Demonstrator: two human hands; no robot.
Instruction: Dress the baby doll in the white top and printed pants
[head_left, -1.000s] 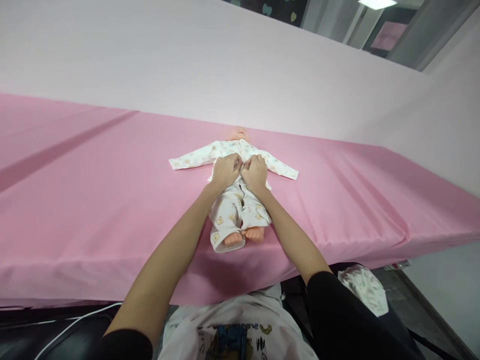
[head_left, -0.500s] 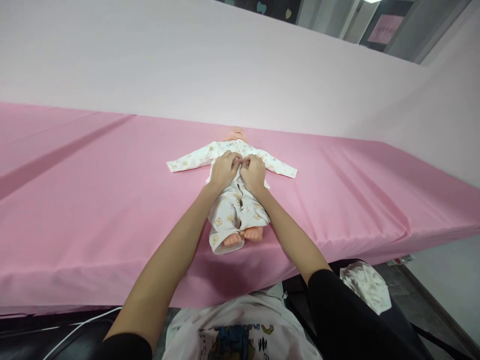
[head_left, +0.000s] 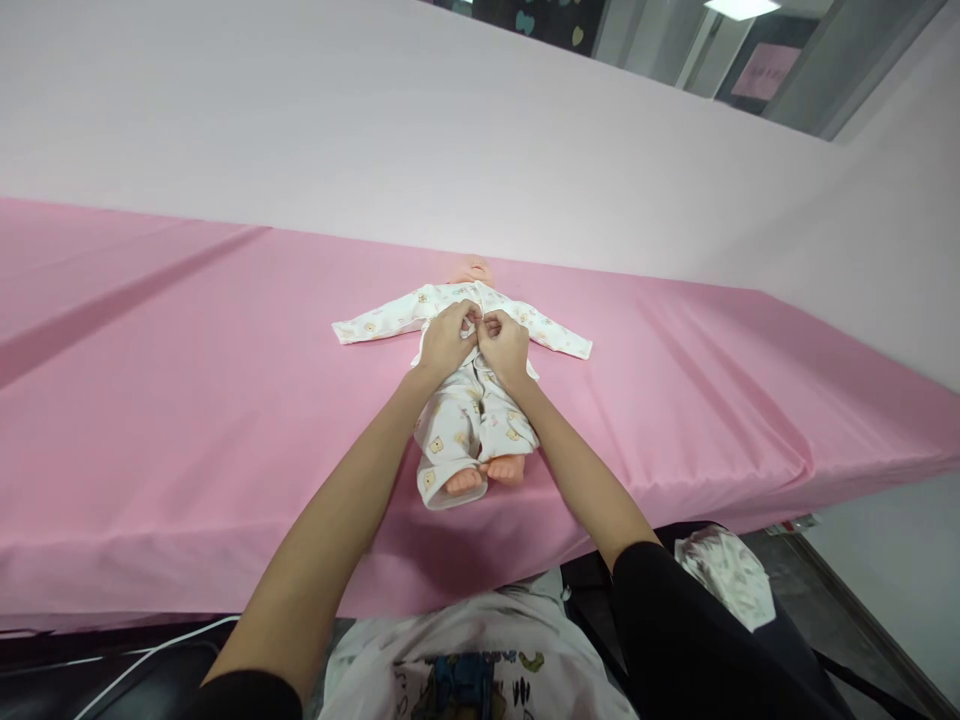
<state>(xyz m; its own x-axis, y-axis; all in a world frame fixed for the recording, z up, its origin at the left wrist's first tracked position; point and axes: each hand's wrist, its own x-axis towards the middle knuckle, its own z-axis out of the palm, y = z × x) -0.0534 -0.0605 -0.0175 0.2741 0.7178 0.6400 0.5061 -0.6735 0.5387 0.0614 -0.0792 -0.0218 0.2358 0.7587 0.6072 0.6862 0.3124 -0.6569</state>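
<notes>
A baby doll lies on its back with its feet toward me. It wears a white printed shirt, sleeves spread to both sides, and white printed trousers with the bare feet showing at the cuffs. Over the doll's chest, my left hand pinches the front of the shirt. Close beside it, my right hand also has its fingertips pinched on the shirt front. The fingertips almost meet at the middle. Whatever small fastening may lie between them is too small to make out.
A pink sheet covers the long table under the doll. A white wall rises behind it. Crumpled white cloth lies below the table edge at right, and a white cable runs at lower left.
Both hands stay at the shirt front, with fingers shifted slightly and the right hand a little further left. The doll lies in the same place; the camera view has tilted slightly.
</notes>
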